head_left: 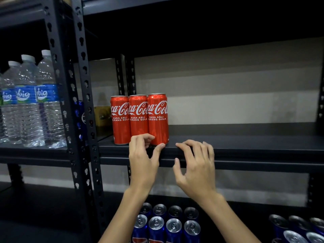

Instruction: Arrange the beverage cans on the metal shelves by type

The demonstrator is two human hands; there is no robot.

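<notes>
Hiding mid can [138, 116] base, L hand [142, 156] loosely touches cans [157, 120]; R hand [196, 165] relaxed on shelf [254, 143].

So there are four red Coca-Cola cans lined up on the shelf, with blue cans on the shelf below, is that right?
Not quite. The head view shows three red Coca-Cola cans lined up on the shelf, not four. The blue cans do stand on the shelf below, as you said.

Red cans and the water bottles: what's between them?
Head view: two perforated black uprights stand between the red cans and the water bottles, with a blue can partly hidden behind them, plus an unclear yellowish object.
</notes>
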